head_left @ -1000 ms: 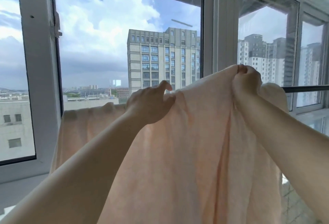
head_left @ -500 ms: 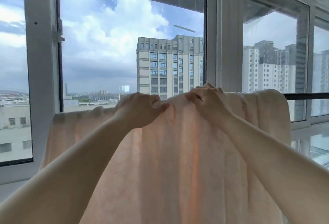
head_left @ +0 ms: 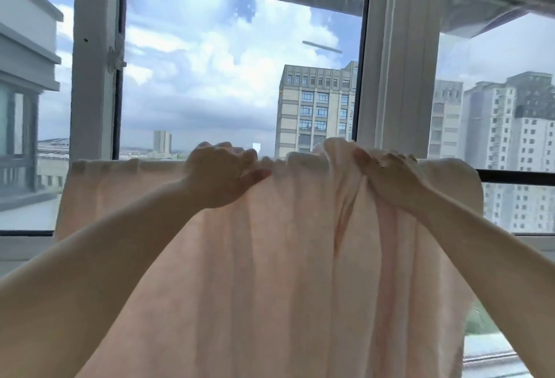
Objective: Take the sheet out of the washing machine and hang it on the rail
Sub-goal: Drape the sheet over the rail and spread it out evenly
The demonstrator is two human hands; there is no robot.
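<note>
A pale peach sheet point(head_left: 270, 272) hangs draped over a dark horizontal rail point(head_left: 516, 177), which shows bare only at the right. The cloth covers the rest of the rail and falls down in long folds toward me. My left hand point(head_left: 223, 174) grips the sheet's top fold near the middle, fingers curled over it and thumb underneath. My right hand point(head_left: 387, 176) grips a bunched ridge of the cloth a little to the right, at about the same height. The washing machine is out of view.
Large windows with white frames point(head_left: 393, 77) stand right behind the rail, with tall buildings and cloudy sky outside. A window sill point(head_left: 27, 247) runs low on the left. A thick white mullion point(head_left: 93, 77) stands at the left.
My right hand came down from a raised hold and now grips the cloth at rail height. My left hand stays on the top fold. The sheet lies lower and more spread.
</note>
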